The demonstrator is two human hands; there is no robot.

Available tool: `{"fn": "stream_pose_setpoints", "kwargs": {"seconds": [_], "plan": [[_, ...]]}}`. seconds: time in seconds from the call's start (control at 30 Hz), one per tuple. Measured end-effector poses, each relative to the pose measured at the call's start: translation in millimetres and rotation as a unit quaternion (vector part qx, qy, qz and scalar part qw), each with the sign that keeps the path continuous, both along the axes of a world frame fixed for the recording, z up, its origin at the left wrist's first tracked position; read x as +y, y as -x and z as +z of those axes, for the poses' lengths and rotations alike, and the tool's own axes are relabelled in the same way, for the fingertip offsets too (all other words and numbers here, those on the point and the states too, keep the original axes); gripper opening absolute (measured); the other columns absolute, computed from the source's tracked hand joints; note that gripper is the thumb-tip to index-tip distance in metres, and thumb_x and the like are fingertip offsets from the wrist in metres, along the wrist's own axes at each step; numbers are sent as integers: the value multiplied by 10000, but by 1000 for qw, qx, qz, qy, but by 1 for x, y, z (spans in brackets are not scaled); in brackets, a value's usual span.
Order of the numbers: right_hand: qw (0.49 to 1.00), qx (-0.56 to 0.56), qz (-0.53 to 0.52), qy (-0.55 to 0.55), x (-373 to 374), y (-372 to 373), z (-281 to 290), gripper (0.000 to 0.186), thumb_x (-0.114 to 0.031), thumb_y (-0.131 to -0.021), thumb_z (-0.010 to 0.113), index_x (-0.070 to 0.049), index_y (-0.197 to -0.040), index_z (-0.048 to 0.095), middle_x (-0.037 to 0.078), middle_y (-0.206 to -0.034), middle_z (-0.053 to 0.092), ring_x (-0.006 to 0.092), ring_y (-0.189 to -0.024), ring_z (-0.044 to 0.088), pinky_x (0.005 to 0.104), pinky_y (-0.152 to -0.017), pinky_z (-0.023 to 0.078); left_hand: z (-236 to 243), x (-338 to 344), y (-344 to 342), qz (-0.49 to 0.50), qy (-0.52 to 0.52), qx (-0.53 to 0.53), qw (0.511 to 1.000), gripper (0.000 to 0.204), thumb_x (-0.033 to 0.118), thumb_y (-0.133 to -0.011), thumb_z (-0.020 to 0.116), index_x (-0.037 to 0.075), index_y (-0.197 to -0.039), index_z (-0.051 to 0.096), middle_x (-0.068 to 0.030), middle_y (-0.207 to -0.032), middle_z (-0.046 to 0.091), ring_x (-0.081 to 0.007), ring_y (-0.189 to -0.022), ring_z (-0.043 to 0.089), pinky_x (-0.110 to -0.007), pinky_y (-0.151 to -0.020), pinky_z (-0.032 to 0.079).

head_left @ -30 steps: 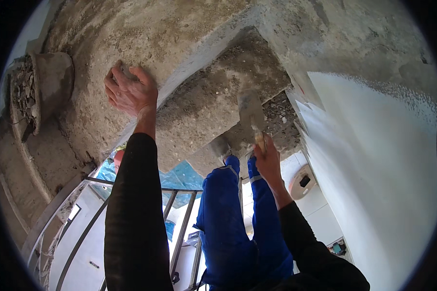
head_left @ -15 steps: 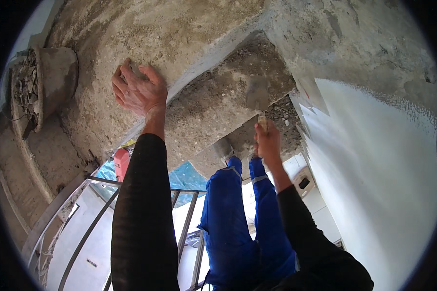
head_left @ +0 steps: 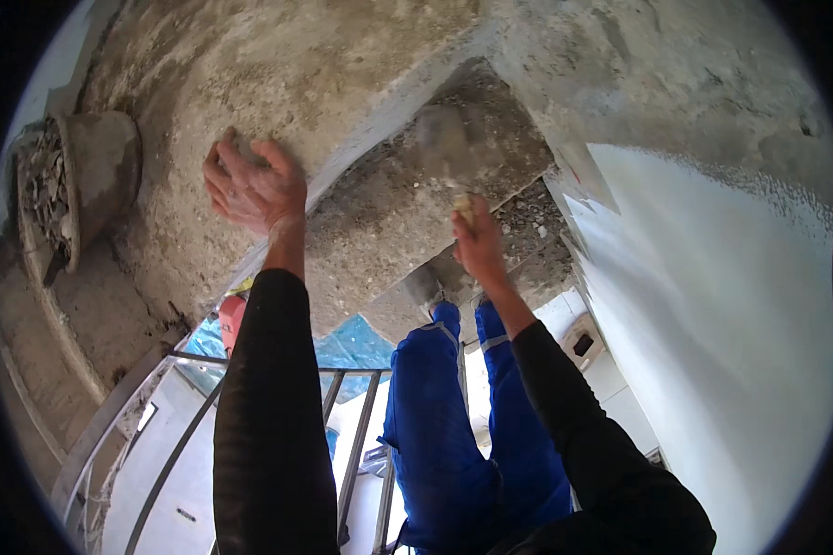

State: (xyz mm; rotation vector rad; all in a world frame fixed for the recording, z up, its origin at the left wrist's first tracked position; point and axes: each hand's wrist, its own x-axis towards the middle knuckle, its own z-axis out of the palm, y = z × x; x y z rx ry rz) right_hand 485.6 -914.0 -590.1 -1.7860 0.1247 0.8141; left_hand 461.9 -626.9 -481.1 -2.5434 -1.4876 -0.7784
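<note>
My left hand [head_left: 257, 190] rests on the rough upper concrete step [head_left: 324, 88], fingers spread and holding nothing. In my right hand [head_left: 479, 248] is a scraper [head_left: 463, 208], its light handle wrapped by my fingers. The scraper's broad grey blade, blurred by motion, points away from me over the dusty lower step [head_left: 379, 240]. Whether the blade touches that surface, I cannot tell. Loose bits of rubble [head_left: 535, 222] lie on the step below, right of my right hand.
A dirty bucket [head_left: 111, 166] holding debris stands at the far left. Metal railing [head_left: 356, 425] runs at the lower left, near a red object [head_left: 231, 319] and blue sheeting [head_left: 356, 344]. A partly white-painted wall [head_left: 713, 305] rises on the right. My feet stand on a lower step.
My right hand and the scraper have moved left along the lower step. My left hand stays on the upper step; the whole view has shifted slightly.
</note>
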Motion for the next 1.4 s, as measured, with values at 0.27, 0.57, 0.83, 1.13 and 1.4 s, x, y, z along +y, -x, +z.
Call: {"fn": "stream_pose_setpoints", "kwargs": {"seconds": [0.27,0.57,0.83,1.13,1.4], "plan": [[987,43,-156,-7,-44,8,-13,173,-292,-1051,580,-143,-1115,518,-19,-742,527,74,-462,480,257,-380,388,-1,-1,0,-2,-6,3,1000,441,363,-905,542,158,-1280,650,-111,-1293,591,-344,-1243,550,-514,-1032,405],[989,53,-141,-11,-89,0,-22,222,-348,-1055,596,-146,-1099,514,-17,-735,528,62,-478,473,242,-402,395,-5,1,-2,9,0,17,1000,425,353,-924,525,155,-1278,654,-121,-1276,597,-347,-1218,564,-514,-1011,422],[991,51,-102,-77,-100,43,-30,247,-306,-1040,638,-144,-1192,530,-36,-660,484,48,-479,458,240,-413,398,-5,-3,-7,7,-3,15,1000,426,366,-930,523,160,-1279,652,-120,-1282,592,-344,-1215,564,-511,-1008,425],[986,18,-153,59,-144,32,-32,294,-323,-1040,636,-76,-1184,568,19,-726,611,98,-535,566,289,-469,458,-5,-1,-1,9,-11,24,1000,429,370,-931,525,158,-1284,647,-117,-1285,591,-351,-1211,564,-519,-1008,422],[969,-198,146,32,-62,27,-12,363,-310,-1011,643,-31,-1228,560,196,-879,721,381,-755,715,477,-641,550,-3,0,-2,-6,-14,19,1000,433,364,-917,535,140,-1273,636,-121,-1276,592,-366,-1206,565,-533,-980,427]]}}
